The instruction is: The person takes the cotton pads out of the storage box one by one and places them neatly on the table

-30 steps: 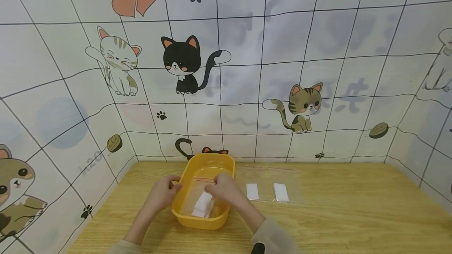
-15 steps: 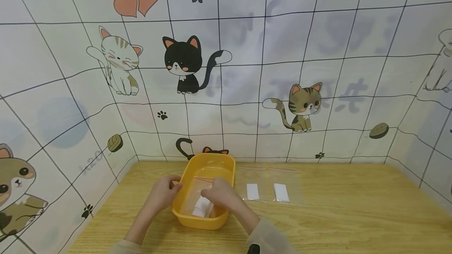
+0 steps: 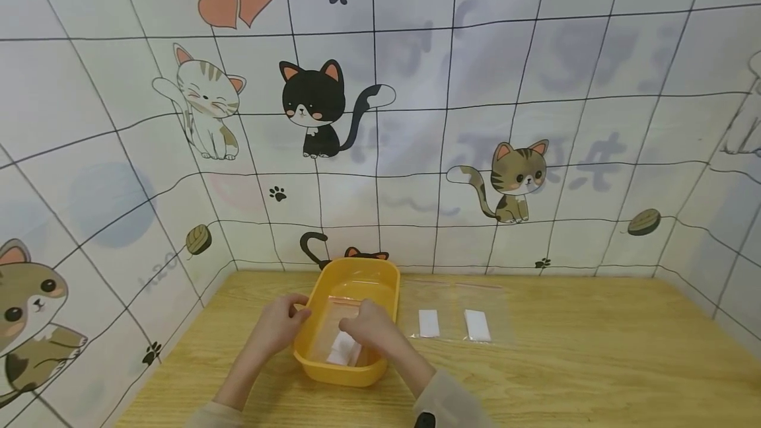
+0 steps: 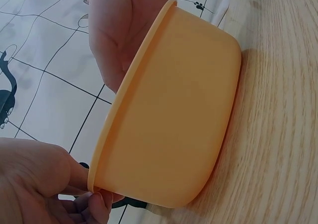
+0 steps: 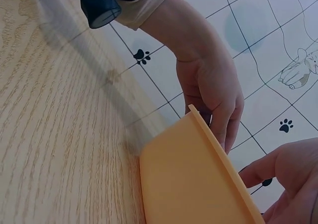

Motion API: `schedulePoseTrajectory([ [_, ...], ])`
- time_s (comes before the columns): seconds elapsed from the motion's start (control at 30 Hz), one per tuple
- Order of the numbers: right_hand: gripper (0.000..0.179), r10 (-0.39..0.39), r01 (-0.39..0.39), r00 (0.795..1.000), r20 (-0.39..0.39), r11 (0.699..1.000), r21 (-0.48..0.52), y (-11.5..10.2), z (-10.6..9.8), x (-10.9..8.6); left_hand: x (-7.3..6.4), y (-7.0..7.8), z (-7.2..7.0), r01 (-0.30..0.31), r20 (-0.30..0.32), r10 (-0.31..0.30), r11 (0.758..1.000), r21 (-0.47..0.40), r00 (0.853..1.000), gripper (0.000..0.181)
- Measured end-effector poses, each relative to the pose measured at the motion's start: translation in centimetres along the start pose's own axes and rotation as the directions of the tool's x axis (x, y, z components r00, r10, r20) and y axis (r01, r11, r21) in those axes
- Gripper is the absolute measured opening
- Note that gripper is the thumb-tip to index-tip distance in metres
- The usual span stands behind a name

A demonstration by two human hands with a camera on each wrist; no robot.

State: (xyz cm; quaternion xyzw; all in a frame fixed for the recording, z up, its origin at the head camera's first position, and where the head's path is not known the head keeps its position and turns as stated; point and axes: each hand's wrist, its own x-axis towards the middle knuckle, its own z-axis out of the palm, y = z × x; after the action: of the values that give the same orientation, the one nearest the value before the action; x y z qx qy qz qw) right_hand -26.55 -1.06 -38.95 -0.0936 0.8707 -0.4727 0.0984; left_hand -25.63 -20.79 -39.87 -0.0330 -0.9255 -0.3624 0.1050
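My left hand (image 3: pixel 276 325) grips the left rim of a yellow plastic basin (image 3: pixel 345 376); in the left wrist view that hand (image 4: pixel 44 179) pinches the rim between thumb and fingers. My right hand (image 3: pixel 374 329) reaches down inside the basin, fingers bent, over small white folded pieces (image 3: pixel 341 351). Its fingertips are right at those pieces, and whether it pinches one I cannot tell. A clear zip bag (image 3: pixel 324 335) with a reddish seal strip lies in the basin around the pieces. Both wrist views show the basin's outer wall (image 4: pixel 174 105), hiding its contents.
To the right of the basin, two clear zip bags (image 3: pixel 447 306) lie flat side by side, each with a white piece, one of them a white rectangle (image 3: pixel 477 326). The wooden table (image 3: pixel 594 349) meets a cat-patterned wall covering (image 3: pixel 410 150) at the back.
My right hand has shifted slightly left and down over the white pieces, covering more of them. The left hand keeps its grip on the rim. The whole view has drifted slightly.
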Motion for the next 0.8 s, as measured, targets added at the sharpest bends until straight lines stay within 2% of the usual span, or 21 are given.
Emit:
schedulePoseTrajectory([
  [0.07,0.047,0.004,-0.004,1.0,-0.007,1.0,0.018,0.13,0.07,0.06,0.01,0.05,0.01,0.002,0.002,-0.002,1.0,0.004,1.0,0.021],
  [0.3,0.045,-0.021,0.025,0.999,-0.035,0.994,0.107,0.51,0.3,0.34,-0.01,0.16,0.0,0.008,-0.001,-0.008,1.0,0.02,1.0,0.022],
  [0.47,0.057,-0.007,0.016,0.999,-0.053,0.985,0.171,0.42,0.38,0.35,-0.01,0.17,0.01,0.012,0.001,-0.012,1.0,0.027,1.0,0.022],
  [0.57,0.05,-0.007,0.019,0.998,-0.065,0.982,0.19,0.4,0.46,0.38,0.01,0.21,-0.03,0.012,0.006,-0.012,1.0,0.025,1.0,0.023],
  [0.7,0.026,-0.013,0.03,0.997,-0.07,0.968,0.25,0.57,0.66,0.53,0.01,0.24,-0.02,0.019,0.009,-0.019,1.0,0.021,1.0,0.024],
  [0.8,0.027,-0.002,0.022,0.997,-0.072,0.959,0.281,0.69,0.85,0.71,0.03,0.25,0.0,0.02,0.011,-0.021,1.0,0.017,1.0,0.024],
])
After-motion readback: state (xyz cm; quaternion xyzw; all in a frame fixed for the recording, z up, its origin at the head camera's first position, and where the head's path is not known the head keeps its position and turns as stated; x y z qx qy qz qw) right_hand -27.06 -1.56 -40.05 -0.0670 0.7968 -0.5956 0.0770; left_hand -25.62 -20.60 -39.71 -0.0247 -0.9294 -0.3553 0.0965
